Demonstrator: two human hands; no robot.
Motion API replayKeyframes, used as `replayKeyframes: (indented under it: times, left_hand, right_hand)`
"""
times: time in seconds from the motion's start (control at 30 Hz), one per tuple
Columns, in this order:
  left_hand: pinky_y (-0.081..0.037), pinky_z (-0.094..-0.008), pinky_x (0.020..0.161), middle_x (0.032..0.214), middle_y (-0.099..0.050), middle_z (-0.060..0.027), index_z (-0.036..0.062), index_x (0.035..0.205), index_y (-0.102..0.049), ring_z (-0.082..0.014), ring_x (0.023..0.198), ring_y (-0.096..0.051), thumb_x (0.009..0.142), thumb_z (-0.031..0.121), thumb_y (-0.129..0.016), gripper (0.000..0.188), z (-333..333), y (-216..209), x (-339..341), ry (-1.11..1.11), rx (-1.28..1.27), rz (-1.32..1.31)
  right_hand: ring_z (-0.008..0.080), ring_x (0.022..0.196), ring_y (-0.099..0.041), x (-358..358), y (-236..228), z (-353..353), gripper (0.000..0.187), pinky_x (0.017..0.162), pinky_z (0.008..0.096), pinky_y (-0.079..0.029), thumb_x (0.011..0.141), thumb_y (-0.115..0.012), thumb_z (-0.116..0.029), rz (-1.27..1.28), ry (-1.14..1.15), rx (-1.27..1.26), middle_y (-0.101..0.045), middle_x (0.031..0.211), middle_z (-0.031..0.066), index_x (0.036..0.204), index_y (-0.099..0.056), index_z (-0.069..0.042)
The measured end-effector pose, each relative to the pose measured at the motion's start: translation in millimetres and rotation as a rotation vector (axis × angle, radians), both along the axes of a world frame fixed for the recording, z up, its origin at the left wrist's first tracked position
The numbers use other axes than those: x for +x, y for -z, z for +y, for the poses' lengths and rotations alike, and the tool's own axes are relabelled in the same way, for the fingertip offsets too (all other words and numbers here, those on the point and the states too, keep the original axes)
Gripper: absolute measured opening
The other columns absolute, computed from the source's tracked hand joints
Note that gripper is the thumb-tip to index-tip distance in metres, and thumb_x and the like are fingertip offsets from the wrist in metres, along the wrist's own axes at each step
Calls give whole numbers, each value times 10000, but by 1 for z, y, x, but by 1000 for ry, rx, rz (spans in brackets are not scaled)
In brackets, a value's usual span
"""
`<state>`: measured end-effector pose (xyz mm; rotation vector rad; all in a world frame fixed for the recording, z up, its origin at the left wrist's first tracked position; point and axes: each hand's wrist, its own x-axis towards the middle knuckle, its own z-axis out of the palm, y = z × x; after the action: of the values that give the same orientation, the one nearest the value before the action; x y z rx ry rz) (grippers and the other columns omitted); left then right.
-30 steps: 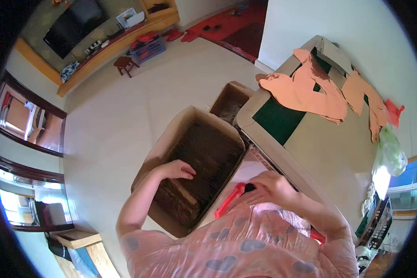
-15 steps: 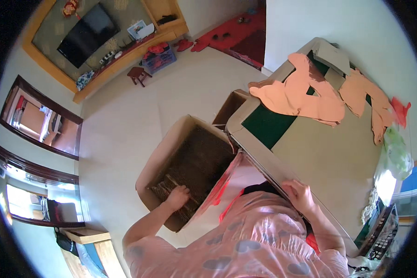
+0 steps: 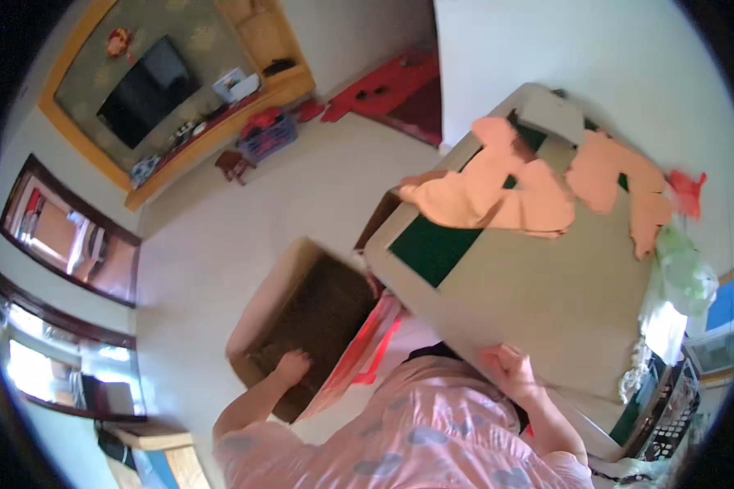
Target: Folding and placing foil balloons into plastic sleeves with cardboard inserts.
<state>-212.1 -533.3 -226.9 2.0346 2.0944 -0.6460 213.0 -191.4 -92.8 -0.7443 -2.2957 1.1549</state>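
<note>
My left hand [image 3: 294, 369] reaches down into an open cardboard box [image 3: 257, 314] at the left of the table. Its fingers are curled near the dark brown contents [image 3: 326, 301]; blur hides what they hold, if anything. My right hand [image 3: 510, 371] is at the near left edge of the table [image 3: 546, 301], its fingers bent inward. Whatever may be between them is too small to make out. A thin dark line runs from beside that hand toward the right. Pink and red material [image 3: 367, 346] lies along the side of the box nearest me.
Orange cut-out sheets [image 3: 530, 204] lie on the table's far part, beside a grey-white slab [image 3: 550, 118]. Green and white plastic bags [image 3: 683, 273] hang at its right. A small stool [image 3: 234, 165] and a purple crate [image 3: 269, 137] stand on the floor near the television [image 3: 148, 90].
The view has shifted, so table and box appear lower and farther left. Pale strands seen under my left hand before no longer show. My right hand stays by the table edge.
</note>
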Motion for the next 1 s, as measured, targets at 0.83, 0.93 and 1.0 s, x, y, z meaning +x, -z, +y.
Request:
replayKeyframes:
  times: [0.83,0.93,1.0]
  left_hand:
    - [-499,-398,862,1095,-601,-138,-7,1026,-634,-286,1068,-550,838,124,-569,238,579,-96,262,384,721,-594]
    - [-498,-395,849,1047,-592,-120,3,1030,-630,-279,1021,-552,811,132,-598,257,584,-99,262,353,652,-555]
    - [-495,-389,843,1016,-586,-113,11,1006,-637,-277,997,-551,794,136,-619,247,588,-96,262,299,684,-583]
  right_hand:
    - [342,945,-619,11,37,250,306,794,382,-520,827,-521,49,105,618,333,-596,1094,173,1109,-610,-26]
    - [373,1045,-585,12,39,262,351,864,400,-505,825,-521,49,143,612,410,-572,1189,186,1162,-583,-25]
    - [381,1068,-575,9,40,266,366,886,402,-497,825,-521,46,139,609,410,-560,1215,192,1181,-571,-22]
